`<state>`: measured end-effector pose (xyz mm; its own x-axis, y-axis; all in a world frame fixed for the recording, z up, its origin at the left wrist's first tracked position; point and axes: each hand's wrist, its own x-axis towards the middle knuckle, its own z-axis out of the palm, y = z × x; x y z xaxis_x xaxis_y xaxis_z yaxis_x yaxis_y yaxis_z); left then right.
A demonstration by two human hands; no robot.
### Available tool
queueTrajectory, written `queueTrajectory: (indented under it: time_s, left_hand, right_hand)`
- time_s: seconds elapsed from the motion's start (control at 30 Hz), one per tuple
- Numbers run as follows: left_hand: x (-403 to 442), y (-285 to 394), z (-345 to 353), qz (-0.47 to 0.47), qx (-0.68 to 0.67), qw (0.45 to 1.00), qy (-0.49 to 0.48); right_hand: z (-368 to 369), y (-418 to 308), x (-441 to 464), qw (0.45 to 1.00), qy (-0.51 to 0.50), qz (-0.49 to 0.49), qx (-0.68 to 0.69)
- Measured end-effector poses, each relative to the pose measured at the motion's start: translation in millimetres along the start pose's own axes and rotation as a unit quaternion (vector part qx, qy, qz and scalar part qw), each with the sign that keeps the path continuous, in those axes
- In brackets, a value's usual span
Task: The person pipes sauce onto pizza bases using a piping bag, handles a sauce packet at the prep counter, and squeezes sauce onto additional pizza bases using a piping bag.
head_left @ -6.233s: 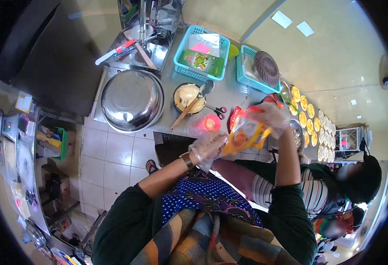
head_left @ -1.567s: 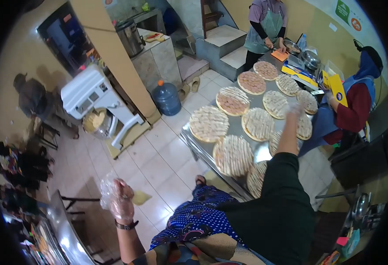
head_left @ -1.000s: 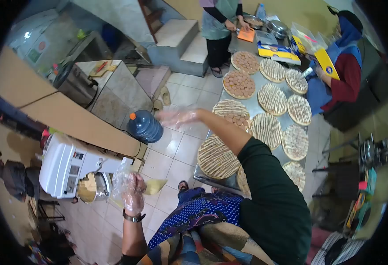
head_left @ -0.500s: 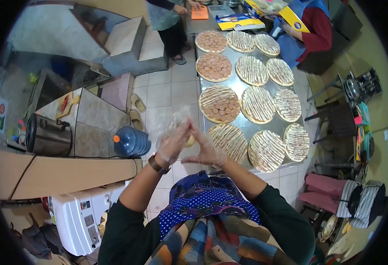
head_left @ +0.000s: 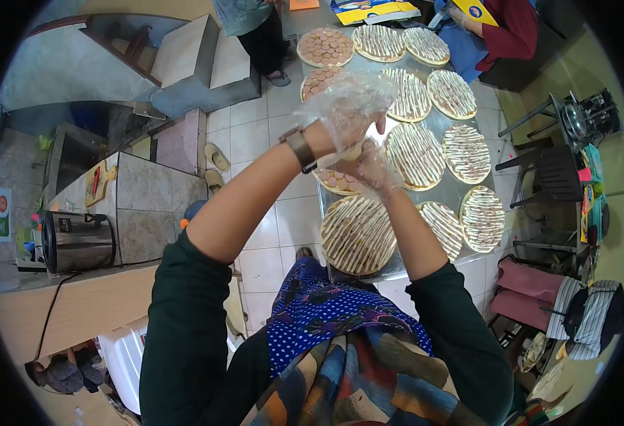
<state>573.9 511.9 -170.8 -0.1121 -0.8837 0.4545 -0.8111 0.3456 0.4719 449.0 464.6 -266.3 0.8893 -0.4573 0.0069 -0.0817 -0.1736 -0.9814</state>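
Left hand (head_left: 354,117) and right hand (head_left: 373,169) have moved from beside the table (head_left: 403,201) to over its pizzas (head_left: 415,157)

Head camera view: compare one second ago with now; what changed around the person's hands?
The clear-gloved right hand, a second ago open and apart, now meets the clear-gloved left hand at the clear plastic bag; whether it grips is unclear. The left hand, still holding the bag, has moved from beside the silver metal table to above it. The round, white-striped pizzas stayed on the table.
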Motion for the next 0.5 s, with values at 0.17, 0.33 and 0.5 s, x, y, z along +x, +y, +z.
queueTrajectory:
  time_s: [0.17,0.33,0.5]
  left_hand:
    - [11,-53,15,-0.08,-0.001,0.992,-0.095]
    - [1,-108,36,-0.052,-0.041,0.99,-0.124]
    - [-7,-134,42,0.004,-0.049,0.99,-0.136]
  right_hand:
    - [-2,-15,25,0.996,0.007,0.079,-0.045]
    - [21,41,48,0.975,0.042,0.086,0.202]
    - [42,61,61,0.96,0.135,0.047,0.243]
